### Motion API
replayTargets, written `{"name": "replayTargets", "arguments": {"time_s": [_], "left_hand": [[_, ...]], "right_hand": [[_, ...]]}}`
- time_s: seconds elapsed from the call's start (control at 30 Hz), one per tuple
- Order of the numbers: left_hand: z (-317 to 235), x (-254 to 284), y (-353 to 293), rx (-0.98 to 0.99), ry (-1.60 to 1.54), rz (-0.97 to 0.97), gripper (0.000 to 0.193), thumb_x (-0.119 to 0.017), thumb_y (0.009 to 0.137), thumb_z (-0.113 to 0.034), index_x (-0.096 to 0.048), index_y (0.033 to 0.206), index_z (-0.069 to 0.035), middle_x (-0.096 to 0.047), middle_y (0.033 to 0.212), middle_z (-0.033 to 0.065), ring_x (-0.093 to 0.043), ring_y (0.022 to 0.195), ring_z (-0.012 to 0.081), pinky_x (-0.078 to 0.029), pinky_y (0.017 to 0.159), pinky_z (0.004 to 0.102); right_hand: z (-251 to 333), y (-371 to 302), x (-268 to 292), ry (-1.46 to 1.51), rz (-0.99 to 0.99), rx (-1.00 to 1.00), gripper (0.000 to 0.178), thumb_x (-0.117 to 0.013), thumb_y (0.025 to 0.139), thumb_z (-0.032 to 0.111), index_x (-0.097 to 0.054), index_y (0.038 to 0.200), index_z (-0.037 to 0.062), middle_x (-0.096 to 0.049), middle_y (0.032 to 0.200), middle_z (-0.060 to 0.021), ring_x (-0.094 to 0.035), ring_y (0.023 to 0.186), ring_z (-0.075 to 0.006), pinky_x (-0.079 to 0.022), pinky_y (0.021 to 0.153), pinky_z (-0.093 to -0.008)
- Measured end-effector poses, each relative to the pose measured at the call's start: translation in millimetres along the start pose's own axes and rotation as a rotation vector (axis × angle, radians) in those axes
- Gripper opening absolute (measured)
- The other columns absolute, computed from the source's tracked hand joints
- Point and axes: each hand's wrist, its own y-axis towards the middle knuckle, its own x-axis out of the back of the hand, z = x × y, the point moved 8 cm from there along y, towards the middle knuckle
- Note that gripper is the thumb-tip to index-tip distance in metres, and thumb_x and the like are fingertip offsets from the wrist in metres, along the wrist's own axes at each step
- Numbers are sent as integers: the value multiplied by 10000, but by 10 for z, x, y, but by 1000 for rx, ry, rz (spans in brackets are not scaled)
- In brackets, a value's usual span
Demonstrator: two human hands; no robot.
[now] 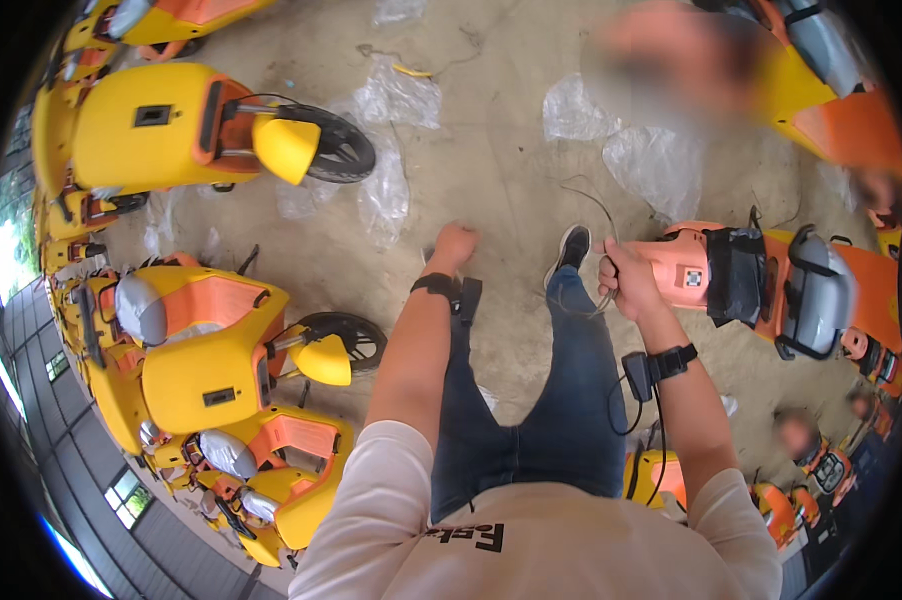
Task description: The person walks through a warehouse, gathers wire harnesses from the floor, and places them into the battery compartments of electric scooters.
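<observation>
A thin, loosely looped wire [608,213] is gripped in my right hand [626,281], its fingers closed round it. One end curves up and away over the floor, and another bend hangs in front of my right shin. My left hand [455,246] hangs in front of my left leg, fingers curled in, with nothing seen in it. Just right of my right hand is the orange front of a scooter [676,265] with black wrapping around it.
Yellow scooters [201,362] stand in rows on the left, front wheels toward me. More orange scooters [876,275] line the right, where a blurred person [681,60] is at the top. Crumpled clear plastic sheets [656,165] lie on the concrete floor [501,160].
</observation>
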Motion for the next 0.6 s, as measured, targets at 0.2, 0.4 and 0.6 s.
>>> {"name": "replayTargets", "arguments": {"time_s": [0.2,0.4,0.6], "left_hand": [[329,-705,1554,-46,416,31,237,-523,681,-209,-600,640,12,-583,570,158,-593,564,295,-473,578,368],[646,-1258,2634,-75,499,-141,245,-566,700,-220,-589,780,10,-599,814,208,-571,820,354,-450,735,418],[717,-1243,2972,124,413,-374,241,-577,713,-183,-540,861,4,-594,854,208,-572,811,363,-460,696,441]], "right_hand": [[-270,819,282,8,-99,-41,251,-422,918,262,-516,873,34,-393,533,-6,-368,460,-94,-382,448,-254],[-673,1608,523,110,-194,5,243,-422,921,250,-519,869,33,-404,509,-12,-350,424,-90,-356,412,-238],[-655,1961,491,132,-258,-70,246,-421,921,250,-527,868,34,-401,517,-8,-332,421,-77,-315,392,-221]]}}
